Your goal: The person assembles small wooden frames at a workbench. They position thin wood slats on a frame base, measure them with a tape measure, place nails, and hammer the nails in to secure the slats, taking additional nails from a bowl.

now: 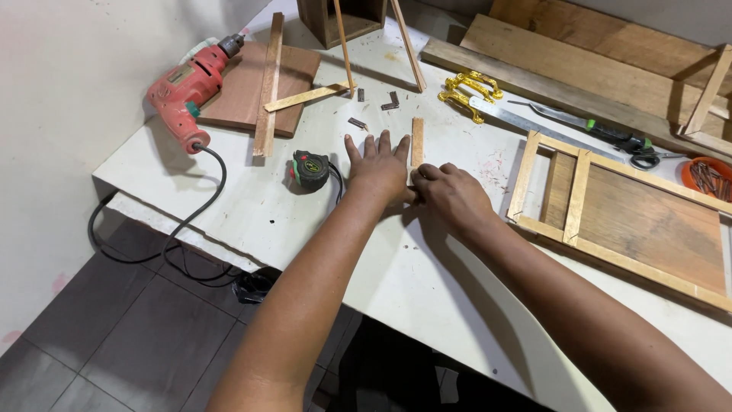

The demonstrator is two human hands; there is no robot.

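Note:
My left hand (377, 166) lies flat on the white table (229, 194), fingers spread, just left of a short light wooden strip (417, 141). My right hand (451, 195) is curled at the near end of that strip, fingertips against it and touching my left hand. Whether it holds a tool is hidden. A black and green tape measure (310, 169) sits to the left of my left hand.
A red corded drill (185, 88) lies at the far left beside a brown board (248, 88) with wooden slats. Gold handles (467, 91), a hand saw (534, 122), scissors (644, 159), a wooden framed panel (633, 217) and an orange bowl of nails (709, 175) lie right.

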